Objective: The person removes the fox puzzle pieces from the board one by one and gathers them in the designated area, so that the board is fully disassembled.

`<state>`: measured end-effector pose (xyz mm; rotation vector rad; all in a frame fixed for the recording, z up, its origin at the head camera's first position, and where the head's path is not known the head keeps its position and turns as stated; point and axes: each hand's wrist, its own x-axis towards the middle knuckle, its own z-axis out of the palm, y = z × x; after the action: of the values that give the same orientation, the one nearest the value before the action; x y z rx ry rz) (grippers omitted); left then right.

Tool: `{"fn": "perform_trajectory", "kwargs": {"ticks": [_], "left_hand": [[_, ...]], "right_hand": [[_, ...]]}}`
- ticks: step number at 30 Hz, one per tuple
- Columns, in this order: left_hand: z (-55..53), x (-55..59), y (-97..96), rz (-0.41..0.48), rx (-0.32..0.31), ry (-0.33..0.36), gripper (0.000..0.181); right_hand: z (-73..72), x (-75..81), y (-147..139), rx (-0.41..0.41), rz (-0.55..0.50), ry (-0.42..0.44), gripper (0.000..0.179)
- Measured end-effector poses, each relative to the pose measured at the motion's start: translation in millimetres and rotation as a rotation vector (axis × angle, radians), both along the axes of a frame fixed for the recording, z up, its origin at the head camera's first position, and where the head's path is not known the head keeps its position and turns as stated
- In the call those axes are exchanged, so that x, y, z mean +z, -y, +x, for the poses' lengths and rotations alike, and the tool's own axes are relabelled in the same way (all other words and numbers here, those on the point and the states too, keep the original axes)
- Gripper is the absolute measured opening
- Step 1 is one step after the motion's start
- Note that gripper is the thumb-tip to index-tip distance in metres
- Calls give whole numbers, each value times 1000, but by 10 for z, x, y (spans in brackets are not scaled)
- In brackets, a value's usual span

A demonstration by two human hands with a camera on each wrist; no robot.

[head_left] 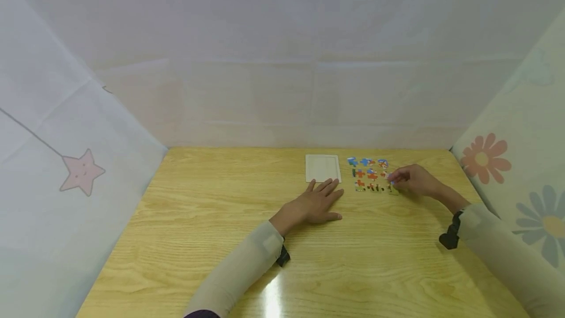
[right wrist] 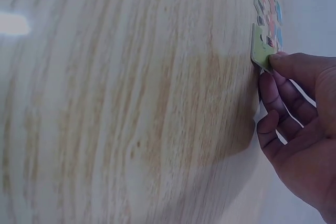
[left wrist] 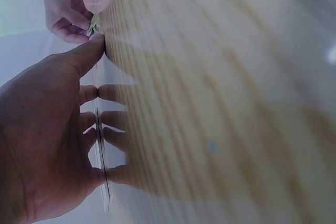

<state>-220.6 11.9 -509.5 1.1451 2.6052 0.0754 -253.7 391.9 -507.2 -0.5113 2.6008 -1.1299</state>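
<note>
My right hand (head_left: 414, 180) pinches a green-edged jigsaw puzzle piece (right wrist: 260, 48) at the near right corner of a group of pieces. Its thumb lies on the top face, with fingertips at the edge and the other fingers curled beneath the palm. Several more puzzle pieces (head_left: 372, 174), blue, red and green, lie in loose rows to the left of this hand. Palm down on the table, my left hand (head_left: 315, 205) has its fingers spread, their tips at the near edge of a square, pale wooden puzzle tray (head_left: 322, 168).
The wood-grain table (head_left: 212, 220) runs back to a pale cloth backdrop (head_left: 247, 97). Cloth walls stand on both sides, the right one (head_left: 521, 126) printed with flowers close to my right arm. Light glares off the front of the tabletop.
</note>
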Motion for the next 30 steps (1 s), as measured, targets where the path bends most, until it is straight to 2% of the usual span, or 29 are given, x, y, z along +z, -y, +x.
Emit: {"fn": "perform_trajectory", "kwargs": {"ticks": [11, 12, 13, 19, 20, 24, 30], "left_hand": [[-22, -10, 17, 20, 11, 27, 79], [-12, 18, 12, 14, 7, 25, 79], [-28, -26, 4, 20, 3, 23, 79], [-17, -54, 22, 41, -26, 11, 81], [1, -4, 43, 36, -29, 3, 81], [-5, 57, 148, 22, -21, -49, 80], [-33, 166, 445, 36, 37, -88, 77]], "right_hand": [[-21, -50, 17, -9, 32, -36, 17], [-17, -55, 10, -12, 40, -40, 17], [-9, -59, 4, -15, 49, -46, 17], [78, -71, -21, -28, 57, -75, 18], [92, -70, -24, -25, 55, -88, 18], [136, -40, -21, -35, 80, -172, 16], [231, 10, -40, -102, 133, -259, 14]]}}
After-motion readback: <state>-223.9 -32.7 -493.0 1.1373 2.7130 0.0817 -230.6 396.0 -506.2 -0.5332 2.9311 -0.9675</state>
